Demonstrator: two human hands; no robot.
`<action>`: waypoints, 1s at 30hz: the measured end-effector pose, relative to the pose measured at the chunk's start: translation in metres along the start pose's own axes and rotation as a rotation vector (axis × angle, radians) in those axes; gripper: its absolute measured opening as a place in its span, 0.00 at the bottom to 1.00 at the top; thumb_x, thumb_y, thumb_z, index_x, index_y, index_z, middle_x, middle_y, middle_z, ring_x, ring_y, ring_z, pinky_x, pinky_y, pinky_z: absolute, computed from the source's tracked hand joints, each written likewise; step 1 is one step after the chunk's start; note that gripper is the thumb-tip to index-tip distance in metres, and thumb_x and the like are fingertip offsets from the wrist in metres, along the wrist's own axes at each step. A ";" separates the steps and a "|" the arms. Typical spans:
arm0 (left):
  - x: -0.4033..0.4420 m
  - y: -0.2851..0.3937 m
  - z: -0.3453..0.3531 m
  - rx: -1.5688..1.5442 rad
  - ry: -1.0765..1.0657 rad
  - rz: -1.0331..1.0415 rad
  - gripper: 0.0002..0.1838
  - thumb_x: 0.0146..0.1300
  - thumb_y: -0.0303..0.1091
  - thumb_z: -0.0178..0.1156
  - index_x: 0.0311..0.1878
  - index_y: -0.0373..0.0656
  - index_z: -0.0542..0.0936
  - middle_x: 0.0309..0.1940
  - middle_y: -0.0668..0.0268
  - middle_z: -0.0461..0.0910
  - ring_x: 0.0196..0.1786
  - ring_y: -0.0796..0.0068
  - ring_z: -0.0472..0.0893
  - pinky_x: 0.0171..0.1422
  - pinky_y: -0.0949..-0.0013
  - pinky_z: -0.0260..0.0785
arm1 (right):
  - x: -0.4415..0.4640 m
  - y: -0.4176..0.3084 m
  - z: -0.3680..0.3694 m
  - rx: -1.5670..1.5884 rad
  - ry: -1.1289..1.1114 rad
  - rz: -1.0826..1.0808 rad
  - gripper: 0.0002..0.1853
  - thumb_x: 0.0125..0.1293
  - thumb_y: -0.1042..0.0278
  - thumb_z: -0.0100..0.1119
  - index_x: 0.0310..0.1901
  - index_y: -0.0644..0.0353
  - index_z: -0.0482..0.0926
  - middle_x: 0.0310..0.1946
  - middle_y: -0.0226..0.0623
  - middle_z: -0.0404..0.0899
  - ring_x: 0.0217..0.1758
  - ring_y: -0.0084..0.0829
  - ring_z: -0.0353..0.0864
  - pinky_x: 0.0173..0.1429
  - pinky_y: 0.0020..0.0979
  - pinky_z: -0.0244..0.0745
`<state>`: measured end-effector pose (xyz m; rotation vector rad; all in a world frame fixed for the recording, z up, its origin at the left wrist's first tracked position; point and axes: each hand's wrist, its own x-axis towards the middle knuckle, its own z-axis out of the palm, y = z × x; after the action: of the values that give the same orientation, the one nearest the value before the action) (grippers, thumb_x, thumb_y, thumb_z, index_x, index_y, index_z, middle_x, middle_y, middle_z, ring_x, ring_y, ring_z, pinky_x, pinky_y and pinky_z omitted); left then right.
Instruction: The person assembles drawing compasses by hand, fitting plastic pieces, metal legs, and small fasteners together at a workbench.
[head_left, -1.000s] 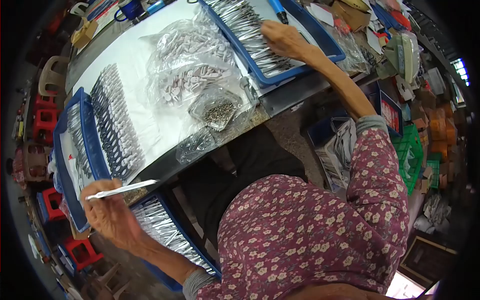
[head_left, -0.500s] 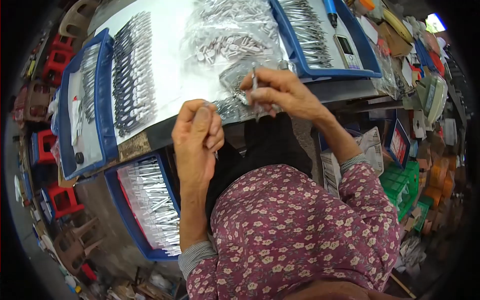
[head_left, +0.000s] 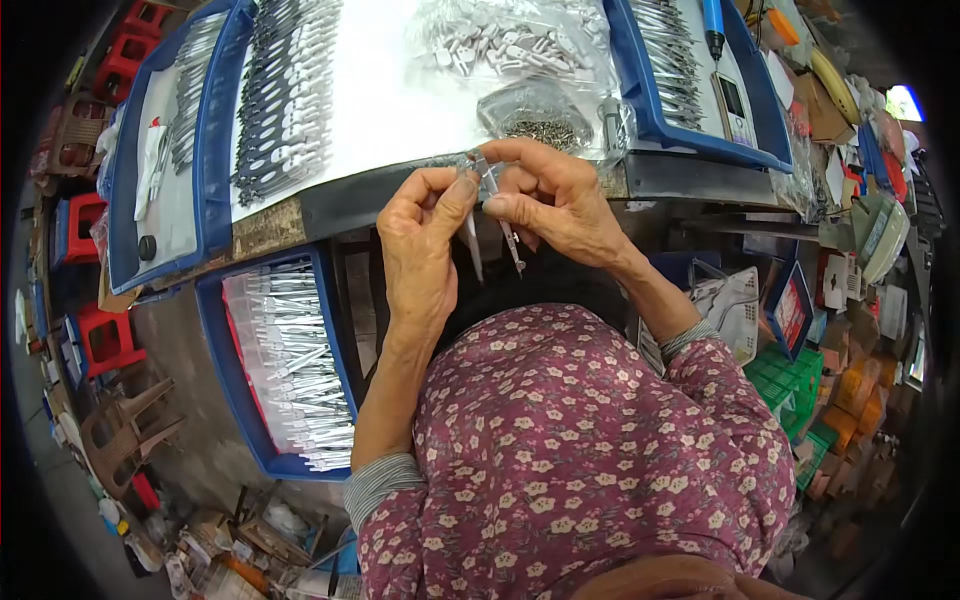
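Note:
Above my lap, at the table's front edge, my left hand (head_left: 425, 235) pinches the top of a silver piece that looks like a drawing compass (head_left: 512, 240). Two thin legs of it hang down between the hands, slightly apart. My right hand (head_left: 555, 205) is closed on the same piece from the other side, thumb and forefinger near its head. Fingers cover most of the joint. Just beyond the hands is a clear bag of small metal parts (head_left: 545, 130). Behind it lies a plastic bag of small white parts (head_left: 510, 45).
Rows of black-and-white pieces (head_left: 285, 110) lie on the white tabletop. A blue tray (head_left: 210, 150) stands at left, another blue tray (head_left: 650, 115) at right with a calculator-like device (head_left: 735, 110). Below, a blue bin (head_left: 265, 420) holds silver pieces. Red stools (head_left: 95, 335) are at far left.
My right hand has moved down and left to meet my left hand, which has shifted right and up. The compass legs now show between them. The view has shifted slightly.

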<state>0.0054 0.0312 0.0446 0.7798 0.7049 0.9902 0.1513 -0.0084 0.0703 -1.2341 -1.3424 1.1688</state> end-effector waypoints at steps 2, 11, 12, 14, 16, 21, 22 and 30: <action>0.000 -0.002 -0.002 -0.002 -0.001 -0.019 0.07 0.59 0.30 0.61 0.36 0.35 0.77 0.28 0.71 0.77 0.28 0.88 0.71 0.34 0.83 0.62 | -0.001 0.002 0.000 -0.001 -0.010 0.016 0.19 0.61 0.75 0.55 0.54 0.68 0.68 0.17 0.26 0.70 0.16 0.14 0.68 0.18 0.18 0.63; 0.001 -0.011 -0.002 -0.033 -0.027 -0.048 0.07 0.59 0.29 0.61 0.36 0.35 0.76 0.27 0.69 0.77 0.26 0.86 0.72 0.31 0.82 0.63 | -0.004 0.007 0.000 -0.016 -0.023 0.050 0.21 0.62 0.74 0.54 0.57 0.68 0.66 0.15 0.26 0.69 0.13 0.14 0.68 0.16 0.18 0.63; 0.002 -0.013 -0.003 -0.029 -0.045 -0.046 0.07 0.60 0.29 0.60 0.37 0.35 0.76 0.27 0.69 0.77 0.26 0.85 0.73 0.31 0.82 0.65 | -0.004 0.009 0.000 -0.018 -0.022 0.056 0.21 0.62 0.74 0.54 0.57 0.68 0.66 0.15 0.26 0.69 0.13 0.14 0.68 0.16 0.18 0.63; 0.003 -0.016 -0.007 -0.019 -0.081 -0.040 0.07 0.61 0.30 0.59 0.38 0.37 0.75 0.28 0.70 0.77 0.27 0.85 0.75 0.32 0.81 0.67 | -0.004 0.010 0.000 -0.014 -0.018 0.067 0.21 0.62 0.73 0.54 0.57 0.68 0.66 0.15 0.26 0.69 0.13 0.15 0.68 0.16 0.18 0.63; 0.004 -0.018 -0.008 -0.028 -0.081 -0.043 0.07 0.60 0.29 0.59 0.38 0.37 0.75 0.28 0.70 0.77 0.27 0.85 0.75 0.32 0.81 0.67 | -0.004 0.010 0.001 -0.003 -0.011 0.081 0.21 0.63 0.72 0.54 0.57 0.68 0.66 0.15 0.26 0.69 0.13 0.15 0.69 0.15 0.18 0.63; 0.004 -0.017 -0.005 -0.039 -0.038 -0.050 0.08 0.59 0.30 0.61 0.35 0.35 0.76 0.26 0.69 0.77 0.25 0.85 0.71 0.30 0.82 0.64 | -0.004 0.011 0.001 -0.015 -0.027 0.070 0.21 0.63 0.72 0.54 0.57 0.69 0.66 0.14 0.26 0.69 0.13 0.15 0.69 0.15 0.18 0.63; 0.004 -0.017 -0.005 -0.035 -0.035 -0.048 0.08 0.58 0.30 0.61 0.35 0.35 0.76 0.25 0.69 0.77 0.25 0.85 0.71 0.30 0.82 0.64 | -0.004 0.012 0.001 -0.023 -0.028 0.065 0.21 0.63 0.72 0.53 0.57 0.69 0.66 0.14 0.26 0.70 0.13 0.15 0.69 0.15 0.18 0.63; 0.006 -0.021 -0.007 -0.009 -0.050 -0.040 0.08 0.58 0.30 0.62 0.35 0.35 0.76 0.25 0.68 0.77 0.25 0.84 0.73 0.30 0.81 0.65 | -0.005 0.012 0.001 -0.048 -0.020 0.060 0.22 0.63 0.72 0.54 0.57 0.68 0.66 0.14 0.26 0.70 0.14 0.15 0.70 0.15 0.18 0.65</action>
<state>0.0118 0.0317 0.0221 0.7777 0.6705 0.9343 0.1522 -0.0128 0.0578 -1.3075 -1.3633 1.1997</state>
